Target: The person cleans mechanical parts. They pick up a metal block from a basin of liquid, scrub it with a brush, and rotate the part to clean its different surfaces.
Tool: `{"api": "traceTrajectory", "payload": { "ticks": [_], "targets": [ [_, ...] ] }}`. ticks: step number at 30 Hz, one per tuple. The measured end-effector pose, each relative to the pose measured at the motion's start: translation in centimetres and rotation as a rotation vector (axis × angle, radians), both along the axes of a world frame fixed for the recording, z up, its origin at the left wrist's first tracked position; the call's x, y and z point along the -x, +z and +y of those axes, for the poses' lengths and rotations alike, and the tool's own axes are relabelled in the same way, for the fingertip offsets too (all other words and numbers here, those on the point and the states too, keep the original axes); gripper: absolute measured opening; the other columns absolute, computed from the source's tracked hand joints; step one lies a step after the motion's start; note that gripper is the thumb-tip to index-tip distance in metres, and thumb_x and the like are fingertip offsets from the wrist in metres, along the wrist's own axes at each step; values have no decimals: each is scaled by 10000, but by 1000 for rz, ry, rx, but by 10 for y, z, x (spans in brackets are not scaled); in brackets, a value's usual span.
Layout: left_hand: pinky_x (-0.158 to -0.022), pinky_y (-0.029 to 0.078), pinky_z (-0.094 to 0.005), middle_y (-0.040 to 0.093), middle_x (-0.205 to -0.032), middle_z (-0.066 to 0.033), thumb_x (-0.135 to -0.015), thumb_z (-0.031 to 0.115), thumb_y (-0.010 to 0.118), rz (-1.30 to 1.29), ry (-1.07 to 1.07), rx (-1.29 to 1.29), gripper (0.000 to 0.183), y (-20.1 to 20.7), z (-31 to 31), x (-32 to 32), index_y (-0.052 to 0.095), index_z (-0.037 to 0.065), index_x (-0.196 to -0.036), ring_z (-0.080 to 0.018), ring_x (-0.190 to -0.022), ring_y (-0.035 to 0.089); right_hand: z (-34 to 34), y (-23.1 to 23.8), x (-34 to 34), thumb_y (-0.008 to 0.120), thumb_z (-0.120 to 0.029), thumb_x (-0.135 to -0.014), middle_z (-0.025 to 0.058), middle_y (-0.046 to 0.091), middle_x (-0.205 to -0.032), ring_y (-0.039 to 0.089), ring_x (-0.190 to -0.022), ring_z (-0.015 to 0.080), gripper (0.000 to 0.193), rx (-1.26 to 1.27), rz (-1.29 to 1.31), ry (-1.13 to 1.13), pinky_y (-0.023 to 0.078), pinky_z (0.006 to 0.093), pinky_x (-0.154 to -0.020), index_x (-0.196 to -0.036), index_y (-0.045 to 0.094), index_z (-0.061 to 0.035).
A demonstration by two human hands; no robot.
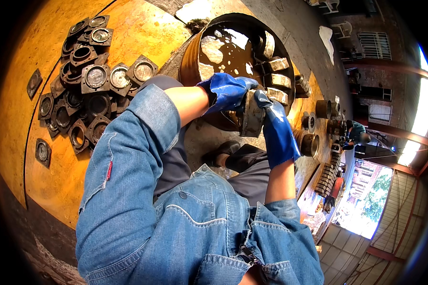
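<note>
A grey square metal part (251, 115) is held between both my hands over the near rim of a rusty round tub (189, 61). My left hand (226, 90), in a blue rubber glove, grips its top and left side. My right hand (277, 128), also gloved in blue, grips its right side. Brown foamy liquid (223, 52) fills the tub, and several similar metal parts (277, 78) lean in a row along its right inner wall. My denim sleeves and jacket take up the lower middle of the view.
A pile of several square metal flanges with round holes (88, 90) lies on the yellow floor at the left. More round metal parts (318, 123) and a stacked row (329, 175) sit to the right. Another person (356, 135) crouches far right. My black shoes (233, 154) are below the tub.
</note>
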State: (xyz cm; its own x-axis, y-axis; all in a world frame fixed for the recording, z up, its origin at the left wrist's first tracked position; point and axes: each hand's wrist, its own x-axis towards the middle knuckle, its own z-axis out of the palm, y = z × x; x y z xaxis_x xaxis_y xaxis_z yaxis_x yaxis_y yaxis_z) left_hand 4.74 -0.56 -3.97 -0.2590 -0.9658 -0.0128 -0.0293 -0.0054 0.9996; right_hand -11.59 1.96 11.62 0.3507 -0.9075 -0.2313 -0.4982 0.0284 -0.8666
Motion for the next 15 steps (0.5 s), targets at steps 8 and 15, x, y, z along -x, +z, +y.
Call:
{"api": "traceTrajectory", "payload": {
  "ticks": [8,15],
  "targets": [
    [-847,590,-294,735,-1181,-90,-1105,158,492,447,8,-294,372,58,18,-3,609,64,-1445,-149,-976,713,-3,0,7,703,-438,-1018,-13,617,-932,509,-856,104,455,-6,4,-14,424,267,-748,-1135,724,2],
    [-836,590,-276,739,-1144,-68,-1114,199,481,507,-48,-277,323,62,26,-15,658,74,-1353,-139,-958,714,-5,0,2,703,-448,-1014,-3,625,-951,521,-869,112,473,-62,-2,22,436,272,-759,-1134,719,9]
  ]
}}
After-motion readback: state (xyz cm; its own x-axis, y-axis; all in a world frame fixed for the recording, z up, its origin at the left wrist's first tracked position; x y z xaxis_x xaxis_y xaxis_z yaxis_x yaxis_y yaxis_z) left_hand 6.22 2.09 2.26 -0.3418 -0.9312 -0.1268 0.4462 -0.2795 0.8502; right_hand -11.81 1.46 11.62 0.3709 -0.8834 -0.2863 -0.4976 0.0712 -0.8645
